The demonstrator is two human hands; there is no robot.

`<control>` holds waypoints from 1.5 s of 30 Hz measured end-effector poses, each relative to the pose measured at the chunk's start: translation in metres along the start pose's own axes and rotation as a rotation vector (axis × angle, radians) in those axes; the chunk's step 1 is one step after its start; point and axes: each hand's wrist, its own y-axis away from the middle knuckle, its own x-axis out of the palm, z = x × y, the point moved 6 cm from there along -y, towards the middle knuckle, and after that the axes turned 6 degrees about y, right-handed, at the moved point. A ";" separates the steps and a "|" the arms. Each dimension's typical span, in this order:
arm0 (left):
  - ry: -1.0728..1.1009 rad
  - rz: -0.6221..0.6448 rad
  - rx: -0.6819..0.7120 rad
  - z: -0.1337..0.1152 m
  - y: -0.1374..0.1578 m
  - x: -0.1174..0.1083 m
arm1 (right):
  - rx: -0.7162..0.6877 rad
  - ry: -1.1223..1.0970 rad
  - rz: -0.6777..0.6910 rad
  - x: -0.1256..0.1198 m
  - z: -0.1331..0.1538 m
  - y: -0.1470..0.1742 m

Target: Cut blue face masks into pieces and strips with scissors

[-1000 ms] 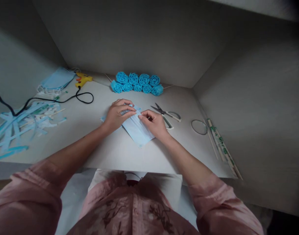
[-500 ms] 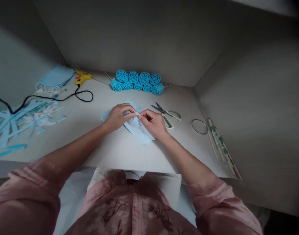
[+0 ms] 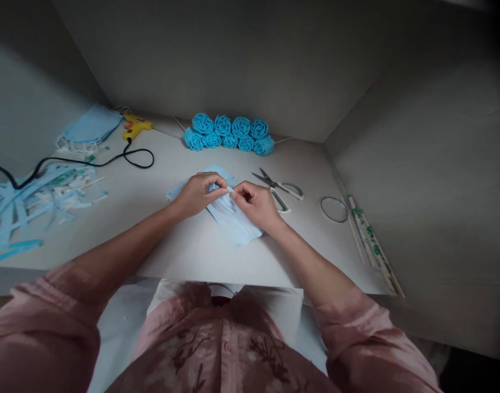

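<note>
Back from the front edge of the worktop (image 3: 192, 256), left hand (image 3: 196, 194) and right hand (image 3: 260, 205) are pinching blue cloth (image 3: 237, 222) together beside scissors (image 3: 272, 184), bunching it more than a second ago.

A thin, pale blue, creased fabric sheet (image 3: 234, 221) is slanting across the pale tabletop (image 3: 184, 248), its pinched far edge puckering.

1 head view, forward and down

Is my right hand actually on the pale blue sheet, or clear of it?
Touching. The head view shows the right hand pinching the pale blue sheet where it bunches up, with no gap visible.
</note>
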 end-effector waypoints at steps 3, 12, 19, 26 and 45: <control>0.018 0.040 0.003 0.003 0.002 0.005 | -0.053 0.057 0.016 -0.001 0.003 0.000; -0.095 -0.063 0.078 -0.003 -0.002 -0.005 | 0.031 -0.081 0.023 0.003 -0.011 -0.004; 0.038 -0.019 -0.049 0.006 0.002 0.002 | -0.024 -0.051 0.004 0.002 -0.003 -0.001; 0.070 -0.072 -0.049 0.004 0.003 0.000 | -0.020 -0.065 0.003 0.001 -0.004 -0.002; 0.272 -0.101 -0.251 0.019 0.004 -0.004 | 0.122 -0.207 0.022 -0.001 -0.012 -0.004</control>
